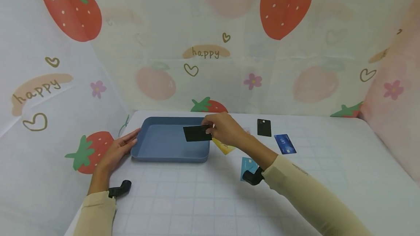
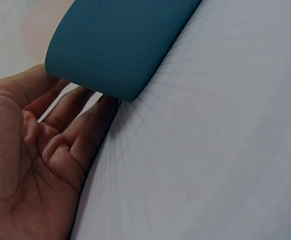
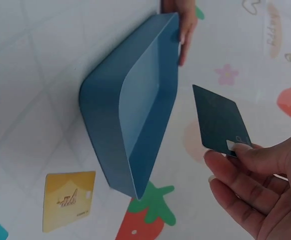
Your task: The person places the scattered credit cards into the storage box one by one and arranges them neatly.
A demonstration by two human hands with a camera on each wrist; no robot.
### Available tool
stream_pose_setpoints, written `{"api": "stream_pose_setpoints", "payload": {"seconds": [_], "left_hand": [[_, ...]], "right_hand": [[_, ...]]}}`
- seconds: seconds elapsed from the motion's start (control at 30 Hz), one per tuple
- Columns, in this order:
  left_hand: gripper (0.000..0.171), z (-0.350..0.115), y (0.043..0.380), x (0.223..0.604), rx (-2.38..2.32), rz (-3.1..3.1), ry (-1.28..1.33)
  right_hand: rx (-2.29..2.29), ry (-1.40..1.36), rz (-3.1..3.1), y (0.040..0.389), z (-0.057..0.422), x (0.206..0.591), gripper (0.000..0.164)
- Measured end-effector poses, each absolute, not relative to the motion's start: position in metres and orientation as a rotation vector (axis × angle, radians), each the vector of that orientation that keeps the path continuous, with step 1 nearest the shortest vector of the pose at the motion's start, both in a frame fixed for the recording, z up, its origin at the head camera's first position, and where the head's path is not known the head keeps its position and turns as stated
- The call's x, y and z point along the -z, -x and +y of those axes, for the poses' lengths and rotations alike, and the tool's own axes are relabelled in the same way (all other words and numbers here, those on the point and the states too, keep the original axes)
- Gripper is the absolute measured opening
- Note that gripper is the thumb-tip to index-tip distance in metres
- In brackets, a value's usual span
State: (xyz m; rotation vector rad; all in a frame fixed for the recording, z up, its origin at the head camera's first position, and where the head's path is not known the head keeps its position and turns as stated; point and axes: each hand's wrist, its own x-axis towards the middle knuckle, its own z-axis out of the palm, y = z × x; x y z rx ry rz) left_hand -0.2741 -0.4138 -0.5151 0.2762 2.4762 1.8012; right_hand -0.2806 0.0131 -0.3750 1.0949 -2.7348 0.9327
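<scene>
A black card (image 1: 196, 133) is pinched between the thumb and fingers of my right hand (image 1: 226, 128), held over the right end of a blue tray (image 1: 170, 160). In the right wrist view the black card (image 3: 220, 120) is tilted above the tray's rim (image 3: 120, 110). At the tray's left end, my left hand (image 1: 119, 151) rests its extended fingers along the outer wall. The left wrist view has those fingers (image 2: 93, 120) against the tray's corner (image 2: 115, 55). Inside, the tray shows a bare floor.
Right of the tray lie a yellow card (image 1: 224, 147), partly behind my right hand, another black card (image 1: 264, 128), a dark blue card (image 1: 285, 144) and a light blue card (image 1: 247, 166) partly under my right wrist. A strawberry-print cloth (image 1: 210, 83) stands behind the white table (image 1: 183, 199).
</scene>
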Motion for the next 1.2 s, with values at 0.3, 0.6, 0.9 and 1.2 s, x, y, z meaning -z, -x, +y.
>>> {"api": "stream_pose_setpoints", "payload": {"seconds": [0.3,0.6,0.9,1.2], "left_hand": [[0.057,-0.416,0.273,0.516,-1.809,2.475,-0.289],[0.056,-0.414,0.271,0.512,-1.780,2.488,-0.246],[0.056,-0.415,0.272,0.513,-1.801,2.484,-0.265],[0.057,-0.416,0.273,0.514,-1.801,2.463,-0.235]], "right_hand": [[-1.028,-1.121,-2.670,0.291,-0.006,0.379,0.017],[-1.132,-1.034,-2.692,0.301,-0.024,0.390,0.017],[-1.232,-0.992,-2.721,0.309,-0.042,0.404,0.018],[-1.358,-0.910,-2.727,0.314,-0.055,0.415,0.018]]}}
